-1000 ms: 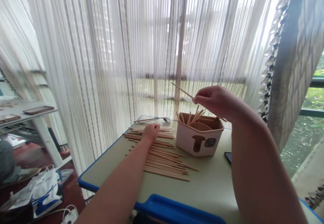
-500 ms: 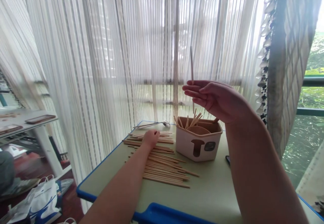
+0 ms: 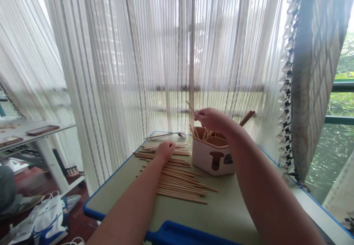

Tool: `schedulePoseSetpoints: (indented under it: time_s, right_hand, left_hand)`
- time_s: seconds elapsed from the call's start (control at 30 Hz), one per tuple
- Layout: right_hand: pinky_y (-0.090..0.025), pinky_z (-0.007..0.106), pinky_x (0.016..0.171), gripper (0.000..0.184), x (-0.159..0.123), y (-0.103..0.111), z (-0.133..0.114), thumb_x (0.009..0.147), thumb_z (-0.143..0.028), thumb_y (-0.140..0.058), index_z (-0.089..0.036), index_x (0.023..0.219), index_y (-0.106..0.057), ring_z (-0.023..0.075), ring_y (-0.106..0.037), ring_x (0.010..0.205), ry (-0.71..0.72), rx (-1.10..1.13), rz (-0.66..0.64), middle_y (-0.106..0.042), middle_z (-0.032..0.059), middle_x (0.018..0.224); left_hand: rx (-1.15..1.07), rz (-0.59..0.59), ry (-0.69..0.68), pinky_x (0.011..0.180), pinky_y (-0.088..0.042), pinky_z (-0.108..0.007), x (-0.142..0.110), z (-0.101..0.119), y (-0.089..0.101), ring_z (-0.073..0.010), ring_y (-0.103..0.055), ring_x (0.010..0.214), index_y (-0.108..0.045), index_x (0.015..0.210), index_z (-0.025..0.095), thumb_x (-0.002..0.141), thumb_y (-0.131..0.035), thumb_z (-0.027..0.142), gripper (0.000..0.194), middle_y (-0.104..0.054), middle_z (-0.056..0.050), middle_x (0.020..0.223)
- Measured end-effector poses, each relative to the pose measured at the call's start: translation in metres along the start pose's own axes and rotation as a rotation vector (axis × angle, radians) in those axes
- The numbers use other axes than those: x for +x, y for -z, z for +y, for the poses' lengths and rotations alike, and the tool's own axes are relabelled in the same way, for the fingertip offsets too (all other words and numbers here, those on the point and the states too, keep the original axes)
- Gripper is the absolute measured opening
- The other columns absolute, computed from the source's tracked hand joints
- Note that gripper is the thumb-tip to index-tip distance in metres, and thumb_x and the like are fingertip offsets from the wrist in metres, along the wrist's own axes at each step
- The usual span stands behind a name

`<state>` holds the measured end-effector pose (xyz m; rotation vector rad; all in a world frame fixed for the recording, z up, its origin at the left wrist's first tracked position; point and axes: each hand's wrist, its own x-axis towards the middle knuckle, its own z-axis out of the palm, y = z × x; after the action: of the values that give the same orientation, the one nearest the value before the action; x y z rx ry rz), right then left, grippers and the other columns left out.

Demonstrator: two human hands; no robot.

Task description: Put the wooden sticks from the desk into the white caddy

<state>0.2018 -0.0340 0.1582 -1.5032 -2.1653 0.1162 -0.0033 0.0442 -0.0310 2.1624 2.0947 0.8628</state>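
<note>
My right hand (image 3: 210,118) pinches one thin wooden chopstick (image 3: 190,106), which slants up to the left above a white holder (image 3: 203,155). Several chopsticks (image 3: 195,132) stand in the holder's left part, and its brown inner divider (image 3: 217,141) shows below my wrist. My left hand (image 3: 165,150) rests closed among the chopsticks lying on the table; whatever its fingers hold is hidden. Loose chopsticks (image 3: 179,186) lie roughly side by side, under and in front of that hand. Darker sticks (image 3: 247,118) rise from the holder's right side, behind my right forearm.
Metal spoons (image 3: 180,134) lie at the back of the blue-edged table (image 3: 116,197). A blue tray-like edge (image 3: 177,234) sits at the front. A sheer curtain (image 3: 124,53) hangs behind. At left are another table (image 3: 61,127) and white bags (image 3: 45,215) on the floor.
My right hand has come down and left, from open-fingered above the holder to a pinch over it, and the chopstick has tipped from upright to slanting. My left hand has stayed put.
</note>
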Motion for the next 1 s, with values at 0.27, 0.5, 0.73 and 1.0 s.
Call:
schedulePoseSetpoints:
  time_s: [0.27, 0.5, 0.73, 1.0]
  right_hand:
    - [-0.033, 0.024, 0.050, 0.026, -0.016, 0.011, -0.008, 0.075, -0.030, -0.049, -0.018, 0.093, -0.063, 0.0108, -0.049, 0.057, 0.070, -0.069, 0.159, -0.063, 0.0046, 0.077]
    - [-0.033, 0.023, 0.049, 0.030, -0.039, 0.014, -0.032, 0.075, -0.044, -0.051, -0.021, 0.088, -0.066, 0.0096, -0.051, 0.055, 0.248, -0.036, -0.095, -0.063, 0.0022, 0.073]
    - [-0.040, 0.026, 0.052, 0.032, -0.032, -0.027, -0.056, 0.071, -0.033, -0.054, -0.009, 0.087, -0.070, 0.0152, -0.057, 0.059, 0.204, -0.454, -0.704, -0.066, 0.0092, 0.073]
    - [-0.046, 0.028, 0.051, 0.017, -0.025, -0.062, -0.047, 0.065, -0.021, -0.063, -0.013, 0.050, -0.063, 0.0157, -0.056, 0.049, 0.112, -0.330, -0.722, -0.061, 0.0056, 0.050]
  left_hand:
    - [0.032, -0.025, -0.024, 0.058, -0.029, -0.026, -0.002, 0.002, 0.002, -0.0157, -0.054, 0.066, -0.067, 0.072, 0.016, 0.085, -0.034, 0.041, 0.043, -0.066, -0.007, 0.072]
    - [0.065, -0.059, -0.064, 0.062, -0.033, -0.026, -0.006, 0.006, 0.005, -0.0168, -0.057, 0.073, -0.067, 0.076, 0.017, 0.085, -0.033, 0.041, 0.043, -0.067, -0.008, 0.078]
    - [0.108, -0.127, -0.085, 0.064, -0.036, -0.026, -0.010, 0.010, 0.007, -0.0188, -0.059, 0.081, -0.067, 0.081, 0.018, 0.084, -0.035, 0.041, 0.039, -0.068, -0.009, 0.089]
    - [0.072, -0.154, -0.088, 0.069, -0.038, -0.026, -0.012, 0.012, 0.010, -0.0189, -0.059, 0.086, -0.067, 0.085, 0.017, 0.083, -0.036, 0.039, 0.038, -0.067, -0.011, 0.093]
